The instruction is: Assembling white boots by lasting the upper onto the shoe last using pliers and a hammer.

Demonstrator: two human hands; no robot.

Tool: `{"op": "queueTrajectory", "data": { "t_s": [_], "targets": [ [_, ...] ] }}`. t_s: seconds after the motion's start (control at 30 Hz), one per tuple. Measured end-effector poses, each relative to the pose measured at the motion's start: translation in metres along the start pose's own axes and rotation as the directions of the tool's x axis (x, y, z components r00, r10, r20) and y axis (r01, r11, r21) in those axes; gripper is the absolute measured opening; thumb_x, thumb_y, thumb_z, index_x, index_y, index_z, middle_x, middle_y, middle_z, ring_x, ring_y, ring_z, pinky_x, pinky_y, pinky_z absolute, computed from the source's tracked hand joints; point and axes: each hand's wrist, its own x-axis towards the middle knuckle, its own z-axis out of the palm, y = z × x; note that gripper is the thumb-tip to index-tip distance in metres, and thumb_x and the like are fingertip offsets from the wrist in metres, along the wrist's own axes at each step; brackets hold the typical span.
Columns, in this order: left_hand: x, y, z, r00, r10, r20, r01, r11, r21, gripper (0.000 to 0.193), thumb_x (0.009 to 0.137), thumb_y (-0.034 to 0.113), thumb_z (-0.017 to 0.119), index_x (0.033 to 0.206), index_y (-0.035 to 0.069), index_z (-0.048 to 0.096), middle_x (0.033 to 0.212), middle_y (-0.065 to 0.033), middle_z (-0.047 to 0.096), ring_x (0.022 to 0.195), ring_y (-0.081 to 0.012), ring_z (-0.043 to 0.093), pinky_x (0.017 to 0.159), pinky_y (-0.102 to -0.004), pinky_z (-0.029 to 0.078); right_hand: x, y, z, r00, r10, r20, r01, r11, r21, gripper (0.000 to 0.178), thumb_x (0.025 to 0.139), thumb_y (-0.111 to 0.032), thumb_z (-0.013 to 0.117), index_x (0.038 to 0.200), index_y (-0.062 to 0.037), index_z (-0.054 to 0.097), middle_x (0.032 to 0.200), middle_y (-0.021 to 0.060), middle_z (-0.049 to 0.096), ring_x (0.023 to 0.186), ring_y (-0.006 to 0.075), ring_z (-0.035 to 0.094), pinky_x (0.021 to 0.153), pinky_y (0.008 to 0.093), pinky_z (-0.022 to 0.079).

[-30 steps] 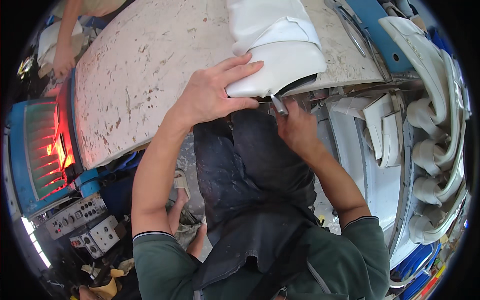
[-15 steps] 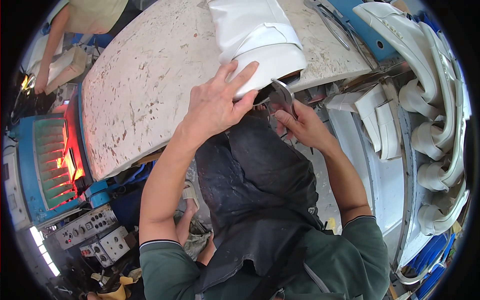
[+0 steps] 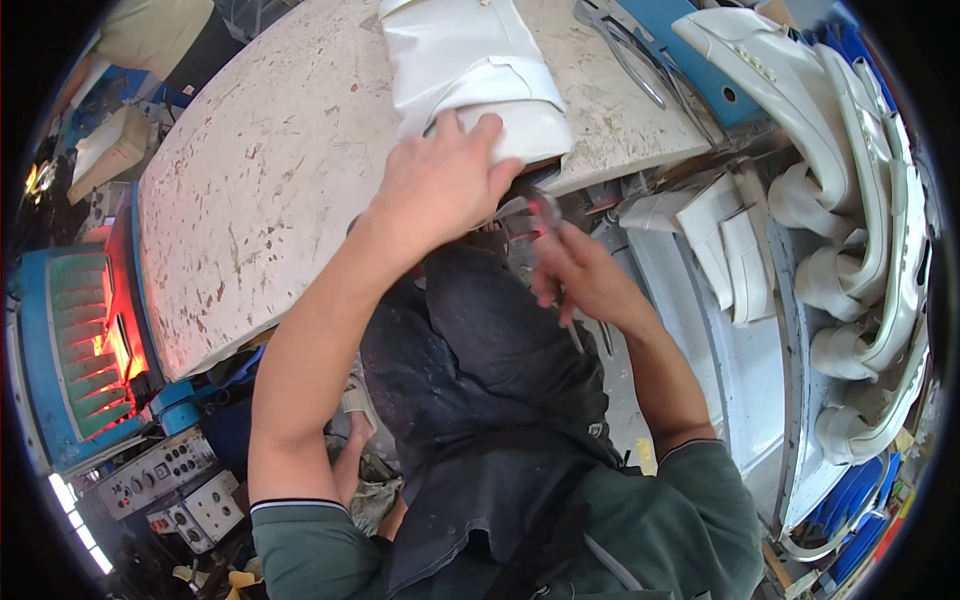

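My left hand (image 3: 440, 185), fingers apart, rests against the white boot (image 3: 470, 85); near the boot's closer end, my right hand (image 3: 583, 275) curls around blurred pliers (image 3: 544, 210).

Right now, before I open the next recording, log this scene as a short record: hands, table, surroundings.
Left hand: on the near end of a white boot; grip unclear
Right hand: holds metal pliers, their head blurred, near the boot's near end; contact unclear
Table: worn white top, boot lying on it, metal tools toward the far right
Right side: row of white boots
Left side: blue machine glowing red
Nearby: part of another person, upper left
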Motion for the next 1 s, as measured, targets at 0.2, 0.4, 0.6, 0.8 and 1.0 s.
{"op": "queueTrajectory", "data": {
  "t_s": [0.2, 0.4, 0.6, 0.8, 1.0],
  "targets": [
    [0.010, -0.007, -0.004, 0.988, 0.135, 0.072, -0.130, 0.989, -0.069, 0.048, 0.091, 0.038, 0.053, 0.125, 0.005, 0.045, 0.109, -0.0242, 0.057, 0.092, -0.0446, 0.061, 0.079, -0.0478, 0.051, 0.033, 0.033, 0.005, 0.520, -0.604, -0.604, 0.586, 0.767, -0.263, 0.037, 0.103, -0.033, 0.034, 0.103, -0.0025, 0.055, 0.074, 0.0088, 0.060, 0.062, 0.0182, 0.060, 0.058, 0.0295, 0.047],
    [0.004, -0.033, -0.007, 0.992, 0.109, 0.062, -0.094, 0.974, -0.206, 0.053, 0.090, 0.039, 0.055, 0.131, 0.006, 0.044, 0.123, -0.0250, 0.053, 0.098, -0.0473, 0.058, 0.085, -0.0499, 0.048, 0.037, 0.006, 0.020, 0.789, -0.378, -0.484, 0.288, 0.924, -0.253, 0.029, 0.100, -0.026, 0.039, 0.093, -0.0024, 0.054, 0.070, 0.0192, 0.060, 0.067, 0.0384, 0.063, 0.061, 0.0456, 0.049],
    [0.003, -0.045, -0.004, 0.996, 0.092, 0.010, -0.085, 0.951, -0.299, 0.052, 0.089, 0.037, 0.058, 0.129, 0.006, 0.045, 0.123, -0.0237, 0.054, 0.099, -0.0471, 0.058, 0.086, -0.0481, 0.048, 0.037, -0.007, 0.017, 0.766, -0.454, -0.456, 0.381, 0.891, -0.248, 0.022, 0.100, -0.024, 0.043, 0.093, -0.0033, 0.049, 0.067, 0.0208, 0.058, 0.065, 0.0447, 0.059, 0.056, 0.0499, 0.045],
    [-0.016, -0.077, 0.010, 0.974, 0.224, -0.040, -0.221, 0.885, -0.409, 0.057, 0.090, 0.031, 0.058, 0.140, 0.009, 0.041, 0.141, -0.0208, 0.043, 0.124, -0.0390, 0.049, 0.099, -0.0373, 0.042, 0.059, -0.009, 0.015, 0.788, -0.490, -0.372, 0.331, 0.847, -0.416, 0.027, 0.101, -0.027, 0.041, 0.093, -0.0022, 0.048, 0.065, 0.0160, 0.058, 0.061, 0.0407, 0.059, 0.053, 0.0450, 0.045],
    [-0.033, -0.066, 0.017, 0.992, 0.121, -0.035, -0.120, 0.820, -0.559, 0.062, 0.090, 0.029, 0.059, 0.144, 0.009, 0.036, 0.146, -0.0227, 0.037, 0.135, -0.0360, 0.037, 0.110, -0.0364, 0.031, 0.063, 0.009, 0.032, 0.775, -0.551, -0.309, 0.440, 0.822, -0.362, 0.029, 0.102, -0.026, 0.040, 0.091, -0.0022, 0.051, 0.061, 0.0095, 0.056, 0.053, 0.0258, 0.059, 0.052, 0.0361, 0.046]
  ]
}}
